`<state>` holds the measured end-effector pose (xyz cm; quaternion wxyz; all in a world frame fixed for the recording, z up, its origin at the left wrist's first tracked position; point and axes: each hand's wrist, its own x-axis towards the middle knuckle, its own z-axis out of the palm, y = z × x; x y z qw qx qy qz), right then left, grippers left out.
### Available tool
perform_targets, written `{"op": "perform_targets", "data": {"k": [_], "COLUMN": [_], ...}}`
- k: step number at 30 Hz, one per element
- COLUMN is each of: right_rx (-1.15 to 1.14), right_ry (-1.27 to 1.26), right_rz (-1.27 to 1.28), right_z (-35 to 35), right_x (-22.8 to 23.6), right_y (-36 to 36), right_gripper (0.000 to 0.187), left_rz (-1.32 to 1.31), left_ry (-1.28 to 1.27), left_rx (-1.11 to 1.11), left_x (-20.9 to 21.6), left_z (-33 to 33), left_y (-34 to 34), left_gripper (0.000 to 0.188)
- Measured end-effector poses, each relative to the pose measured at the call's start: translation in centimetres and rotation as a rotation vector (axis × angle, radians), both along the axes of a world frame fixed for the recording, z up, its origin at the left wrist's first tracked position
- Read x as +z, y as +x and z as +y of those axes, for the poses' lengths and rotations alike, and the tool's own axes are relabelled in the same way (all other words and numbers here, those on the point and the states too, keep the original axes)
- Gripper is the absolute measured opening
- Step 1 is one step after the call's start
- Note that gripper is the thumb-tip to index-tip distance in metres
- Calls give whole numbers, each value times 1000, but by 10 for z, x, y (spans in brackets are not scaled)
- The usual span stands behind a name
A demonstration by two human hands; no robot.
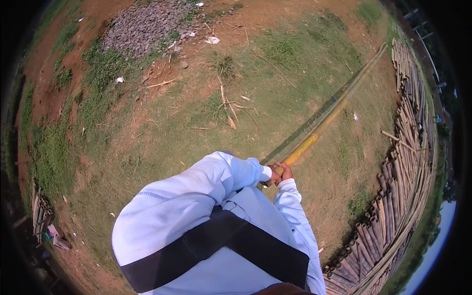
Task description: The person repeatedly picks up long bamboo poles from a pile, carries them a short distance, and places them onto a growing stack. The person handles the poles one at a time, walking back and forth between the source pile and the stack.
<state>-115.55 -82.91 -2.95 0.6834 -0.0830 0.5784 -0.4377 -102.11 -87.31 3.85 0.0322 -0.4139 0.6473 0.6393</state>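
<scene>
A long yellow bamboo pole (301,150) stretches from my hands toward the far right, growing paler and thinner in the distance. Its near end is wrapped by my left hand (273,177) and my right hand (284,170), which are closed close together in front of my body. The left wrist partly covers the grip, so the pole's very end is hidden. Whether the far end rests on the ground, I cannot tell. A dark shadow runs along the pole's left side on the grass.
A large stack of cut bamboo poles (381,221) curves along the right side. At the left edge lies a smaller bamboo bundle (42,211). A heap of grey gravel (147,27) sits at the far left. Dry stalks (228,105) and white scraps (213,40) litter the grassy ground.
</scene>
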Motion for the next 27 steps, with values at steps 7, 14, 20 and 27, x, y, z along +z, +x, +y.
{"op": "perform_targets", "data": {"k": [7, 14, 20, 27], "right_rx": [13, -91, -24, 68], "right_ry": [88, -41, 46, -181], "right_rz": [-100, -59, -105, 304], "right_z": [0, 28, 96, 191], "right_x": [11, 18, -5, -16], "right_y": [153, 326, 398, 455], "right_gripper": [18, 18, 19, 21], "left_rz": [-153, 2, 127, 38], "left_ry": [120, 256, 228, 0], "left_rx": [187, 141, 101, -79], "left_x": [-26, -42, -55, -46], "left_z": [20, 41, 108, 198], "left_y": [155, 299, 378, 444], "left_gripper": [44, 40, 33, 38]}}
